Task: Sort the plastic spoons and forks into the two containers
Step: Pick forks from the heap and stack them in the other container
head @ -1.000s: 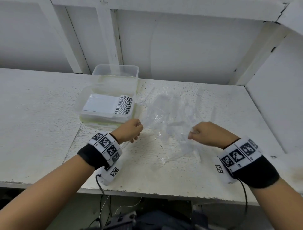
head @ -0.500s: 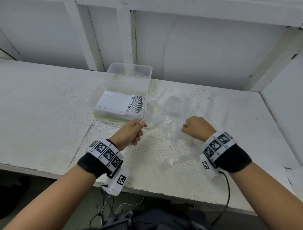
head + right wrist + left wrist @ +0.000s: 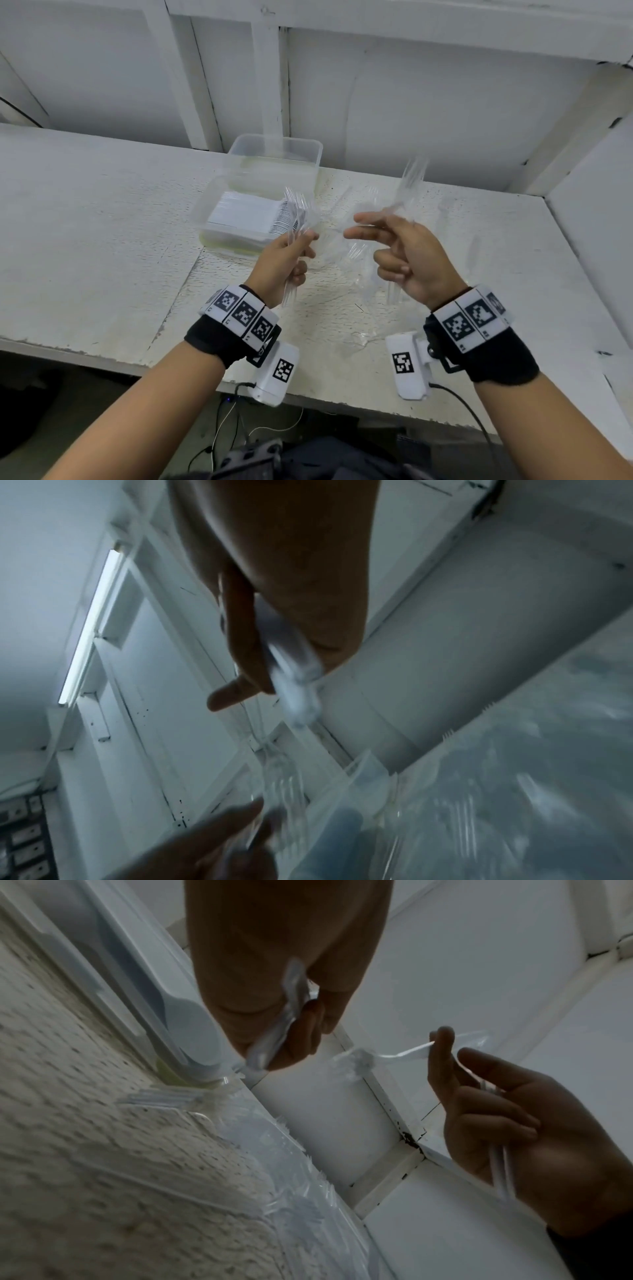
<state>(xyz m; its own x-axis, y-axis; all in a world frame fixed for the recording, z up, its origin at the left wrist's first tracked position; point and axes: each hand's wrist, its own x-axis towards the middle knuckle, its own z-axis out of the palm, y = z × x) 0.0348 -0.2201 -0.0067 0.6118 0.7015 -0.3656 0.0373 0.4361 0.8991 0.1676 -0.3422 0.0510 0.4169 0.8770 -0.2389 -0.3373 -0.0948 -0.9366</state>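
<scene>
My left hand (image 3: 298, 247) is raised over the table and grips a bundle of clear plastic forks (image 3: 297, 209), tines up; the left wrist view shows the same handles (image 3: 286, 1020) in its fingers. My right hand (image 3: 373, 240) holds several clear cutlery pieces (image 3: 409, 185) in its curled fingers, and a further piece (image 3: 404, 1053) sits pinched at its fingertips. A loose pile of clear cutlery (image 3: 346, 263) lies on the table between and below both hands. The near container (image 3: 205, 214) holds a stack of white spoons (image 3: 246, 217). The far container (image 3: 274, 150) looks empty.
The white table (image 3: 85, 222) runs along a white panelled wall, and a side wall (image 3: 596, 205) closes it off on the right. Both containers stand at the back centre, just beyond my left hand. The table's front edge (image 3: 102, 356) is close to my wrists.
Both hands have risen from the pile on the table, each carrying clear cutlery. The right hand's first fingers have opened out towards the left hand.
</scene>
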